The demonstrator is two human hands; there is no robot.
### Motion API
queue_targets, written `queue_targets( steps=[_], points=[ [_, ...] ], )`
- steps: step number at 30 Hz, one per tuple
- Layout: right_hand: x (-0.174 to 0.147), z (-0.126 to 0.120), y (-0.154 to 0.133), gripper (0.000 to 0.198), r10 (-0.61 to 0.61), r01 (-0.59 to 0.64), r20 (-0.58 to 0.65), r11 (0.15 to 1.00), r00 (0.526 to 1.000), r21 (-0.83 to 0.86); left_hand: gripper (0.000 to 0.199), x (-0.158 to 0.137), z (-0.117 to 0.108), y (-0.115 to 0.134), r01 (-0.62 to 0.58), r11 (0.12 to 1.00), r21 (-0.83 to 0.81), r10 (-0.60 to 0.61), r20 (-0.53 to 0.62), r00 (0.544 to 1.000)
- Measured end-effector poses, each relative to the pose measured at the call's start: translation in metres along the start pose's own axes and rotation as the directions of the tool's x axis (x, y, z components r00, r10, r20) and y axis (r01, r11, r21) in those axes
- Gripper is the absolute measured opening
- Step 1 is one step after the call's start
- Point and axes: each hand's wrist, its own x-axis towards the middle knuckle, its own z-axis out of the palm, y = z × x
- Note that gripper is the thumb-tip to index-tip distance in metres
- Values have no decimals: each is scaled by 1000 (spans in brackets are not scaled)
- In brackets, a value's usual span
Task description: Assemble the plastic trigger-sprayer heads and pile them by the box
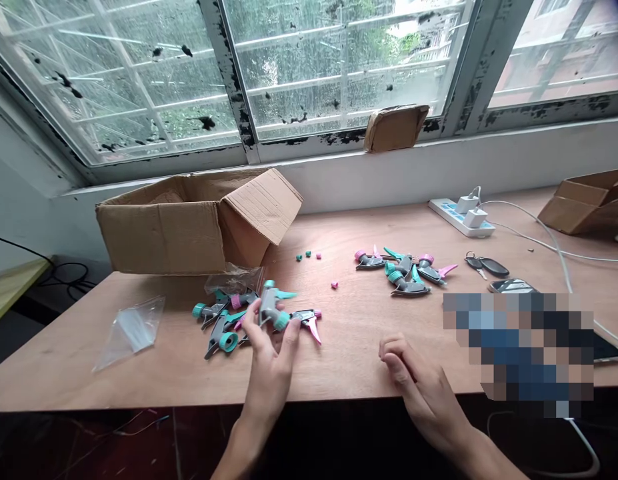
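My left hand (271, 363) is closed around a trigger spray head (269, 308), grey with a teal trigger and teal collar, lifted just above the table. Beside and behind it lies a loose group of similar spray heads (219, 331), grey with teal or pink parts. One with a pink trigger (313, 328) lies just right of that hand. My right hand (426, 383) is near the table's front edge with its fingers curled in; whatever they may hold is hidden. Beyond it sits a second group of spray heads (411, 287). Small teal nozzle caps (308, 254) and pink caps (335, 285) lie between the groups.
An open cardboard box (159, 237) stands at the back left, a clear plastic bag (133, 330) in front. Keys (481, 265), a power strip (459, 217) with cables, a phone (513, 287) and another box (581, 203) are on the right. A blurred patch covers part of the right side.
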Motion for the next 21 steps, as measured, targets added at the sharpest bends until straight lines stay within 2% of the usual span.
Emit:
queue_targets(
  steps=[2,4,8,11,15,18,21],
  points=[
    [2,2,-3,24,3,0,37,997,999,-76,77,8,-7,-6,1,999,42,2,-67,998],
    [5,3,-6,24,21,-10,80,991,997,-137,86,11,-13,-11,33,994,106,-24,-87,996],
    [21,-1,-8,22,29,8,146,969,989,-247,96,9,-23,-16,65,967,247,-73,25,997],
    [36,-8,-9,24,30,33,174,937,984,-347,94,10,-29,-16,-14,967,256,-12,98,995],
    [57,-18,-12,26,51,39,209,913,977,-407,90,12,-33,-17,13,967,253,-36,85,996],
    [79,-25,-15,29,78,43,260,901,962,-432,84,11,-34,-19,-7,929,371,-19,67,998],
    [108,-29,-10,37,87,90,310,853,947,-514,86,8,-31,-24,-43,865,501,28,38,999]
  ],
)
